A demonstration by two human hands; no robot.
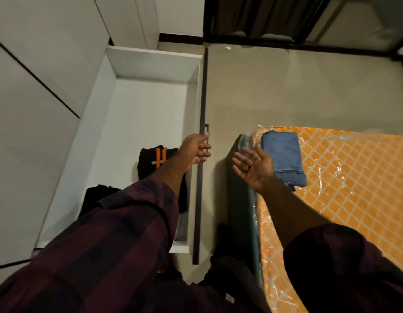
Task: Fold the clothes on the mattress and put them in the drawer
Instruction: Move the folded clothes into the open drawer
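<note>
A folded blue garment (283,158) lies near the corner of the orange quilted mattress (354,177), which is wrapped in clear plastic. The white drawer (133,123) stands pulled out on the left, with a folded black garment with orange stripes (158,160) and another black garment (99,197) inside. My left hand (195,152) hovers over the drawer's dark front edge, fingers relaxed and holding nothing. My right hand (254,169) is spread palm-up between drawer and mattress, just left of the blue garment, holding nothing.
The drawer's dark front panel with handle (202,132) runs between my hands. Beige floor (286,91) lies beyond the mattress. White wardrobe doors (38,86) fill the left side. A dark window frame and curtains (286,19) line the far wall.
</note>
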